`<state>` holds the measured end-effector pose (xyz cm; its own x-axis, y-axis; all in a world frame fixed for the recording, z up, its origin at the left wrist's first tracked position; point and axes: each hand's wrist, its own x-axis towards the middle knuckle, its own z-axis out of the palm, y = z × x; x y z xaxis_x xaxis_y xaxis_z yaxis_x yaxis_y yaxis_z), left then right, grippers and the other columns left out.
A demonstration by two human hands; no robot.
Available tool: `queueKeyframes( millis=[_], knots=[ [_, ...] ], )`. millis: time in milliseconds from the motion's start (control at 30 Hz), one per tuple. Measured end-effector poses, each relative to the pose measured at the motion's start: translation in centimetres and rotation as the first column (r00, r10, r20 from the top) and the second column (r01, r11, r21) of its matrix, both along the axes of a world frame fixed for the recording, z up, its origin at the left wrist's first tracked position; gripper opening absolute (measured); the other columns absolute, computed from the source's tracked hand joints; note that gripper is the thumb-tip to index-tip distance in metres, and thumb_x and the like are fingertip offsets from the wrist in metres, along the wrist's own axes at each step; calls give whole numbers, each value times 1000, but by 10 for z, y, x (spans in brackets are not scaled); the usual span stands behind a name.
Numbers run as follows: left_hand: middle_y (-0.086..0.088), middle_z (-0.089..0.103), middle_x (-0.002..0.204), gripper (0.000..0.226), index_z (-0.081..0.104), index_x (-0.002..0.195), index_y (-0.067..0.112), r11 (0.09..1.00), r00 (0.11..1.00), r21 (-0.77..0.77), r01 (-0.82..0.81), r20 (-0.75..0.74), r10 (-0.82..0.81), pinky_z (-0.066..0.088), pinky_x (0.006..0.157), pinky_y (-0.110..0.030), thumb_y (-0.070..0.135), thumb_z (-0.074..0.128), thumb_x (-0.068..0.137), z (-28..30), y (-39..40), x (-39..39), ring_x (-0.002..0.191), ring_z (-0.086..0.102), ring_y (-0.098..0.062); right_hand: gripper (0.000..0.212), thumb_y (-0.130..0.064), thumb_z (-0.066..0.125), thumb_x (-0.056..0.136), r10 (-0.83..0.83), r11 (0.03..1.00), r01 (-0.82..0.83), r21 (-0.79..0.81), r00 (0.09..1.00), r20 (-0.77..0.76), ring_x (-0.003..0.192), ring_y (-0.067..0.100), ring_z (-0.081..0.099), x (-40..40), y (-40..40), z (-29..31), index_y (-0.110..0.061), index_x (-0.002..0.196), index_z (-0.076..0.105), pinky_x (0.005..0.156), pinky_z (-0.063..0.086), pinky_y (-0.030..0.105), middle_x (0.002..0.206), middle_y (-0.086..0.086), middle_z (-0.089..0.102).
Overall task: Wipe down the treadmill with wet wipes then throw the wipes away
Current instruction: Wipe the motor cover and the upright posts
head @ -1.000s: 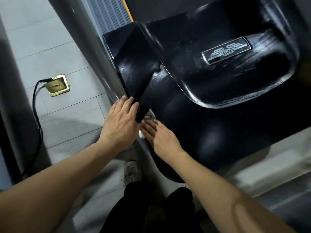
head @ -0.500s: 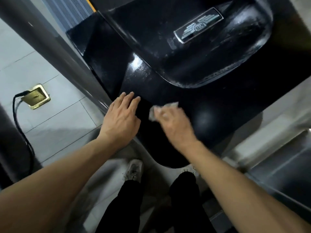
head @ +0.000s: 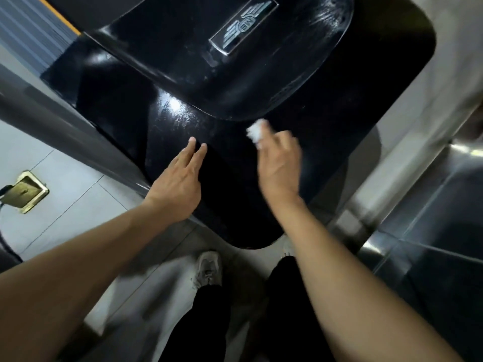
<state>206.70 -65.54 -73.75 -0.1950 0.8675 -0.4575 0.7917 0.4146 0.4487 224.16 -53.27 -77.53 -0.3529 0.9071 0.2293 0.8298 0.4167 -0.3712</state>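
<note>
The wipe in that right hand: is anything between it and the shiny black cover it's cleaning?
Nothing visible. The right hand pinches the wipe over the bare black cover, just below the raised panel's edge. The left hand rests flat on the cover off to the side, out of the way. Motion blur hides whether the wipe touches.

Treadmill (head: 261, 178): glossy black motor cover, filling the centre and upper part of the frame, rounded at its near end by the lower centre. Raised domed panel toward the top, carrying a silver winged badge (head: 244, 24) set at a slant. Surface shows faint streaks and a bright glare patch left of centre.

Wet wipe (head: 255, 132): small, white, crumpled into a wad, just below the domed panel's edge, right of centre, against the black cover. Blurred; folds not readable.
</note>
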Motion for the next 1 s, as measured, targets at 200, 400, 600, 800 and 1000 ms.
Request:
queueKeyframes(
  millis=[200,400,600,800,1000],
  knots=[
    [-7,-16,168,87,-4,162,17,998,1000,-65,10,11,-9,9,126,-36,-4,42,91,0,0,4,156,-3,-28,40,-17,52,99,-222,966,198,-164,965,-143,98,23,55,7,24,7,-15,138,54,89,48,38,114,5,61],
    [-10,-23,166,91,-11,160,13,995,999,-91,43,-25,-45,-9,118,-22,-5,44,90,-2,-1,11,155,-13,-26,27,-22,42,98,572,819,-572,-36,820,-5,86,25,58,-38,-1,3,-17,110,65,83,49,41,102,3,65],
    [-4,-29,165,97,-17,159,22,984,999,-178,29,-9,-31,-1,126,-35,-5,46,90,-3,2,9,155,-13,-25,22,-19,56,91,-43,991,27,-131,992,-117,92,25,59,20,20,-1,-19,113,56,78,51,40,106,6,59],
    [-8,-23,166,98,-12,161,20,981,997,-184,67,-22,-72,2,126,-36,-5,46,86,-1,5,3,156,-6,-29,25,-11,55,83,440,860,-437,-263,897,-50,70,30,57,-15,-138,-14,-15,105,65,59,45,41,85,8,58],
    [-2,-27,165,99,-16,159,24,975,997,-214,67,-22,-74,1,127,-39,-5,44,87,-1,5,5,155,-11,-26,20,-19,52,95,-198,939,137,-315,965,-171,92,19,56,69,-86,-11,-26,114,54,76,46,28,107,2,59]
  ],
)
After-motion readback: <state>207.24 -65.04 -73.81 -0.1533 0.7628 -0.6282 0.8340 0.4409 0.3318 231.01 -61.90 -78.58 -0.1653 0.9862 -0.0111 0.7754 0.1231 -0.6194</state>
